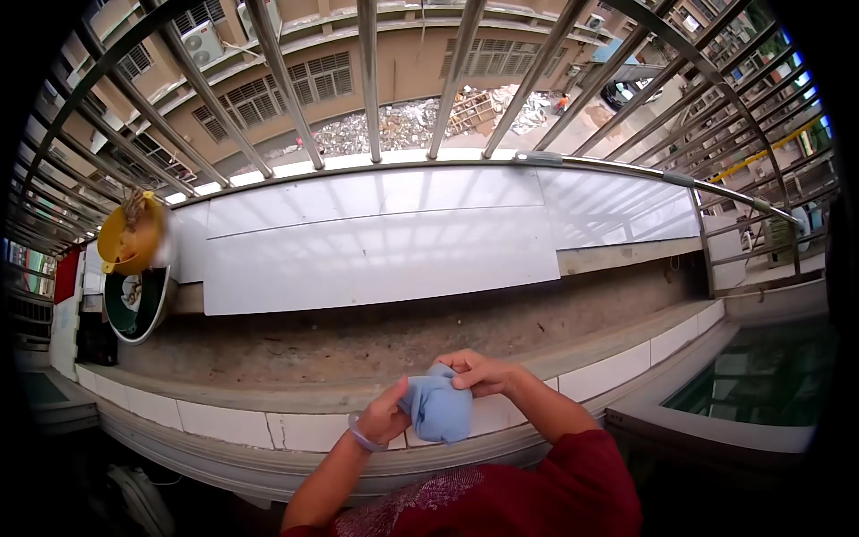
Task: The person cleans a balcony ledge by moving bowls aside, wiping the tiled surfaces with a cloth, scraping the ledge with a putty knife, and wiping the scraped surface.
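A light blue cloth (443, 413), folded into a loose bundle, is held between both hands above the tiled sill. My left hand (385, 418), with a pale band at the wrist, grips the cloth's left edge. At the cloth's upper right, my right hand (479, 371) pinches a fold between thumb and fingers. The lower part of the cloth hangs free over the white tiles (313, 431). Some fingertips are hidden by the fabric.
White panels (376, 246) lie along the ledge beyond the sill, below metal bars (369, 80). A yellow container (130, 237) and a dark green basin (134, 309) stand at the left. A metal pole (608, 167) rests by the bars. An open window (752, 376) is at the right.
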Tool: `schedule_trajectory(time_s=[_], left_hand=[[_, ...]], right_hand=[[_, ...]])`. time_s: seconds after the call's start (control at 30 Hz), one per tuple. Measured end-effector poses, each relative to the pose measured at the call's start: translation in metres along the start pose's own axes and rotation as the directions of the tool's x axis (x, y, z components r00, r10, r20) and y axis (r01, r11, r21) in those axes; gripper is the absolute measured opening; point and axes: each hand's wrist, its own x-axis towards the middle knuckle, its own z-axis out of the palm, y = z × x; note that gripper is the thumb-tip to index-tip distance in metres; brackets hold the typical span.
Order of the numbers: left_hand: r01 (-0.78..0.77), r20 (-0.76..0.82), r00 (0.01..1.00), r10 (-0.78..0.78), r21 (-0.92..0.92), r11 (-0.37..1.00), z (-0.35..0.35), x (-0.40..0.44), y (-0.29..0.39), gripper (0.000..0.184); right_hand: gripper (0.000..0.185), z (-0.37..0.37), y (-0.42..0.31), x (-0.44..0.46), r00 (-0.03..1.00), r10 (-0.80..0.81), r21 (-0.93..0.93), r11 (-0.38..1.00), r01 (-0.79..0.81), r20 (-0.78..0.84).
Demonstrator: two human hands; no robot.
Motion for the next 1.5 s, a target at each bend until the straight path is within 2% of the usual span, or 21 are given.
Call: schedule_trajectory(time_s=[0.17,0.27,0.33,0.43,0.53,0.63,0.67,0.73,0.77,0.8,0.87,0.93,0.97,1.03,1.07,1.13,1.17,1.27,1.3,1.4,1.5], left_hand=[[0.029,-0.082,0.996,-0.026,0.037,0.999,0.002,0.0,0.005,0.07],[0.059,-0.155,0.987,-0.045,0.09,0.994,0.003,-0.001,0.008,0.072],[0.075,-0.206,0.977,-0.051,0.114,0.991,0.01,0.0,0.017,0.076],[0.104,-0.157,0.982,-0.109,-0.042,0.994,-0.004,0.001,0.011,0.073],[0.058,-0.086,0.994,-0.067,-0.109,0.992,-0.02,0.002,-0.002,0.053],[-0.134,-0.354,0.921,0.164,0.106,0.985,-0.036,0.014,-0.025,0.036],[-0.123,-0.432,0.88,0.198,0.195,0.973,-0.035,0.009,-0.023,0.033],[-0.073,-0.562,0.778,0.28,0.362,0.929,-0.025,-0.013,-0.005,0.028],[-0.142,-0.546,0.779,0.31,0.328,0.934,-0.026,-0.027,-0.003,0.025],[-0.135,-0.548,0.746,0.378,0.432,0.892,-0.025,-0.042,0.0,0.023],[-0.101,-0.529,0.677,0.512,0.622,0.776,-0.023,-0.071,0.003,0.018],[-0.078,-0.522,0.573,0.632,0.733,0.676,-0.027,-0.095,-0.004,0.013],[-0.06,-0.507,0.518,0.689,0.782,0.621,-0.031,-0.106,-0.009,0.011],[0.122,-0.496,0.411,0.765,0.861,0.493,-0.038,-0.127,-0.021,0.008],[0.218,-0.476,0.356,0.804,0.879,0.424,-0.041,-0.135,-0.023,0.007],[0.33,-0.279,0.357,0.891,0.93,0.159,-0.033,-0.148,-0.021,0.007],[0.38,-0.174,0.369,0.913,0.925,0.023,-0.029,-0.154,-0.02,0.007],[0.404,-0.258,0.263,0.93,0.904,0.136,-0.028,-0.17,-0.029,0.007],[0.431,-0.23,0.281,0.932,0.898,0.091,-0.034,-0.177,-0.032,0.008],[0.435,-0.225,0.244,0.943,0.895,0.101,-0.044,-0.188,-0.038,0.01],[0.48,-0.282,0.215,0.935,0.864,0.15,-0.051,-0.196,-0.044,0.017]], right_hand=[[0.05,0.005,-0.01,0.0,1.0,0.019,-0.131,0.991,-0.021,-0.014],[0.047,0.008,-0.012,0.001,0.993,0.112,-0.193,0.974,-0.12,-0.047],[0.046,0.017,-0.016,0.001,0.991,0.098,-0.156,0.981,-0.111,-0.088],[0.045,0.017,-0.015,0.0,0.999,0.03,-0.147,0.989,-0.032,-0.015],[0.044,0.013,-0.011,-0.001,1.0,-0.016,-0.169,0.986,0.019,0.019],[0.041,0.023,-0.024,-0.005,0.99,-0.103,-0.171,0.982,0.085,-0.1],[0.04,0.025,-0.034,-0.007,0.978,-0.141,-0.171,0.979,0.114,-0.155],[0.036,0.015,-0.056,-0.012,0.866,-0.298,-0.381,0.914,0.139,-0.4],[0.035,0.012,-0.07,-0.018,0.749,-0.42,-0.576,0.815,0.064,-0.512],[0.035,0.008,-0.083,-0.024,0.61,-0.552,-0.726,0.686,-0.056,-0.569],[0.034,-0.009,-0.099,-0.028,0.27,-0.858,-0.896,0.392,-0.207,-0.437],[0.038,-0.053,-0.101,-0.027,-0.047,-0.989,-0.92,0.151,-0.362,-0.143],[0.036,-0.074,-0.101,-0.028,0.014,-1.0,-0.871,-0.009,-0.492,0.002],[0.034,-0.103,-0.098,-0.03,0.19,-0.949,-0.661,-0.313,-0.682,0.253],[0.034,-0.11,-0.089,-0.03,0.257,-0.953,-0.642,-0.299,-0.706,0.161],[0.033,-0.107,-0.066,-0.031,0.378,-0.925,-0.594,-0.285,-0.753,-0.036],[0.025,-0.106,-0.064,-0.034,0.381,-0.924,-0.589,-0.318,-0.743,0.018],[0.024,-0.075,-0.068,-0.042,0.338,-0.9,-0.547,-0.144,-0.825,-0.273],[0.021,-0.071,-0.071,-0.044,0.301,-0.914,-0.592,-0.089,-0.801,-0.271],[0.025,-0.056,-0.096,-0.042,0.164,-0.968,-0.69,0.012,-0.724,-0.189],[0.038,-0.085,-0.113,-0.029,0.119,-0.991,-0.698,-0.131,-0.704,0.066]])
